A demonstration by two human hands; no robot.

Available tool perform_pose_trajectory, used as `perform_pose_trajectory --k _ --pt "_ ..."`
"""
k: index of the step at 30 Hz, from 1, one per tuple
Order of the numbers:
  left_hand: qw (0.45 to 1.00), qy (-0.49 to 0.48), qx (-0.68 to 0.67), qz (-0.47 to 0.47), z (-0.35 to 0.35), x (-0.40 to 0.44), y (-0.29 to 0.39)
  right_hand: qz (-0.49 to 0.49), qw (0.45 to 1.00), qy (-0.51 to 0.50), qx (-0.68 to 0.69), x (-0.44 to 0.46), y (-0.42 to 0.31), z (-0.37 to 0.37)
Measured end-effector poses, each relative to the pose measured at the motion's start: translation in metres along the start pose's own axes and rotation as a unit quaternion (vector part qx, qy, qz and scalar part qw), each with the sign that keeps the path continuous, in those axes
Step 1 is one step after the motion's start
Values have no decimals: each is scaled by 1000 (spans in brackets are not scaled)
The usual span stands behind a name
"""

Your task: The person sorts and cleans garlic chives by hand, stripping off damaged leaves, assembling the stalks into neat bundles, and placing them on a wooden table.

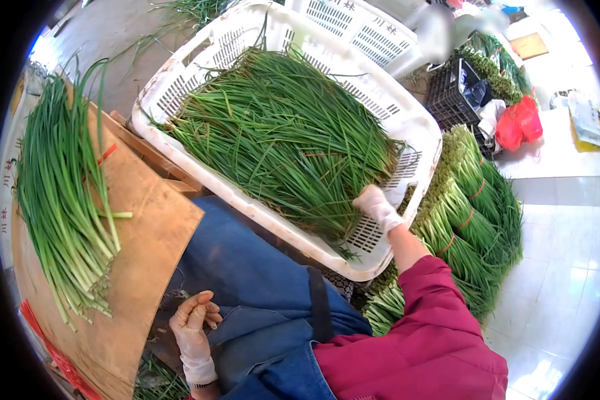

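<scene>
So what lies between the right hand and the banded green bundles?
In the head view, the end rim of the white crate lies between the right hand and the banded green bundles.

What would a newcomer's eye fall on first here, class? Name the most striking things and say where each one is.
The big white crate heaped with long green stalks dominates the upper middle, with the person's gloved right hand at the heap's lower right edge. Banded green bundles lie to its right, and more greens lie on a wooden board at left. A bright red bag stands out at upper right.
</scene>
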State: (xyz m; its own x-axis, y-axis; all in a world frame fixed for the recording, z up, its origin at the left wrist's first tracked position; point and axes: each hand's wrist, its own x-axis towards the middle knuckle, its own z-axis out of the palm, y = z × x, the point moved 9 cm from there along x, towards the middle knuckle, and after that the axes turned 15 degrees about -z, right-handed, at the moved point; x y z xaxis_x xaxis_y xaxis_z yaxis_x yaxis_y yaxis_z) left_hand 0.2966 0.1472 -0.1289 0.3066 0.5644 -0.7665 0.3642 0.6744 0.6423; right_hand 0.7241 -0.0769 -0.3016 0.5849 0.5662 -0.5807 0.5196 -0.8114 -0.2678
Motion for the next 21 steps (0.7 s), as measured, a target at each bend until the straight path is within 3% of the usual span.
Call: perform_pose_trajectory --k 1,2,4,5,6,11,15,18,21 --pt "1000 6 14 -4 2 2 -1 20 998 -9 -54 5 3 24" --pt "999 12 29 -8 3 5 -1 -95 970 -129 -182 9 -8 60" --pt "999 9 37 -19 6 10 -2 72 996 -50 -22 -7 0 55" --pt "999 7 42 -23 8 13 -2 182 978 39 97 -9 24 69" --pt "998 8 50 -22 10 16 -1 216 964 61 140 -10 24 75" --pt "998 8 52 -34 13 25 -4 210 967 59 134 -28 -11 76" --pt "998 12 37 -41 17 27 -3 157 986 38 -51 -26 -24 63" --pt "997 27 50 -50 14 27 -4 131 985 83 -73 -26 -28 54" --pt "996 39 50 -63 12 29 -5 64 995 -71 -17 -10 -34 34"
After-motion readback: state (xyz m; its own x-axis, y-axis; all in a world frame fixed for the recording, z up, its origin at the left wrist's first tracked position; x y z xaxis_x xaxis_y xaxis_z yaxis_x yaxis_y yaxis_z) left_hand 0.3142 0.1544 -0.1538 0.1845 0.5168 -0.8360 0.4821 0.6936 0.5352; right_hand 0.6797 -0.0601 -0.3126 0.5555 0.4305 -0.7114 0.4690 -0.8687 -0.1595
